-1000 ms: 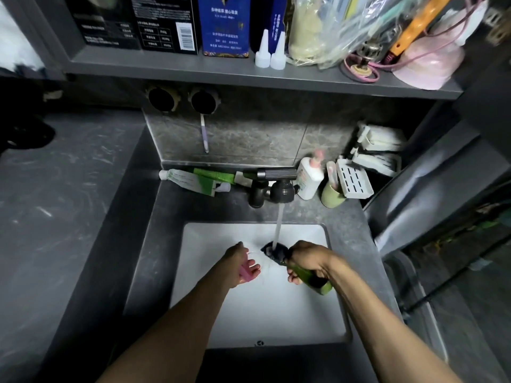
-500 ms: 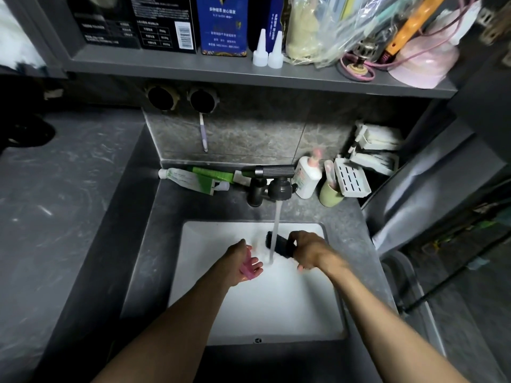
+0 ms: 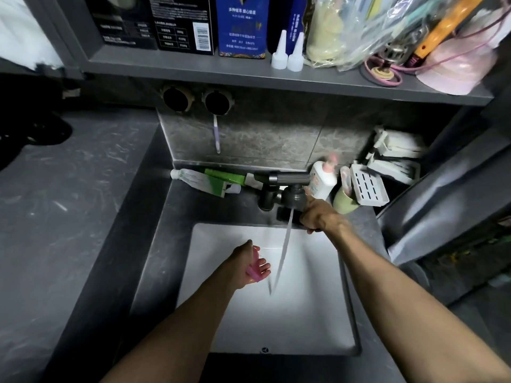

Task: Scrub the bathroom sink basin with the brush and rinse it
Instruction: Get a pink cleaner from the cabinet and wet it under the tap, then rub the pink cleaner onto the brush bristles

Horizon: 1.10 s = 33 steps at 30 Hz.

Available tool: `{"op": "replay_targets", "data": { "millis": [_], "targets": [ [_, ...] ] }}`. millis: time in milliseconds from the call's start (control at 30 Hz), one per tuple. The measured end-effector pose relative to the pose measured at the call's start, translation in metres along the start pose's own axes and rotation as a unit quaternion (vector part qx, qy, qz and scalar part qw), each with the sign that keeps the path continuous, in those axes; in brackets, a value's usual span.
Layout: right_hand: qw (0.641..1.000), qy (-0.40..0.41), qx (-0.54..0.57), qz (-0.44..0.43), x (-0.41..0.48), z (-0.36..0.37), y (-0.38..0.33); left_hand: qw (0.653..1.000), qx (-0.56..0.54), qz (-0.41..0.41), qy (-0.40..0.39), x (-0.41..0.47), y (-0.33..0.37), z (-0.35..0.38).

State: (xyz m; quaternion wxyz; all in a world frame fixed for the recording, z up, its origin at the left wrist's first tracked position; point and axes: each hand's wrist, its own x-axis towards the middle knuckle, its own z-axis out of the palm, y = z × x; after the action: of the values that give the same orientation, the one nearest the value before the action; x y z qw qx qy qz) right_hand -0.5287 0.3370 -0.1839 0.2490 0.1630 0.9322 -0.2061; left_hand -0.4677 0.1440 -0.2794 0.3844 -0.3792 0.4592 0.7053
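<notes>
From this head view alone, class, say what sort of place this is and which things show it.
Most likely a home bathroom washstand: a white sink basin under a running faucet, toothpaste tubes lying on the back ledge, and a toothbrush hanging on the tiled wall above.

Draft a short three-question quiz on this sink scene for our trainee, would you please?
1. True or false: water is running from the faucet into the sink basin.
2. What colour is the small object that the left hand holds? A) pink B) green C) yellow
3. Fill the gap: the brush is gripped by the ____ hand, up beside the faucet.

Key: 1 true. 2 A. 3 right: the right hand grips it.
</notes>
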Motion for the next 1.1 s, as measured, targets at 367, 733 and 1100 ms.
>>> {"op": "replay_targets", "data": {
  "millis": [367,733,1100],
  "targets": [
    [0.997,0.011,-0.065,-0.047,-0.059,0.095,0.008,0.996,-0.091,0.023,-0.007,-0.001,-0.005,-0.007],
    [0.986,-0.036,0.075,-0.144,-0.142,0.135,0.009,0.995,-0.083,-0.006,-0.058,-0.017,-0.022,-0.022],
    [0.999,-0.039,0.018,-0.033,-0.158,0.151,-0.031,0.992,-0.105,-0.037,-0.057,-0.039,-0.048,-0.044]
  ]
}}
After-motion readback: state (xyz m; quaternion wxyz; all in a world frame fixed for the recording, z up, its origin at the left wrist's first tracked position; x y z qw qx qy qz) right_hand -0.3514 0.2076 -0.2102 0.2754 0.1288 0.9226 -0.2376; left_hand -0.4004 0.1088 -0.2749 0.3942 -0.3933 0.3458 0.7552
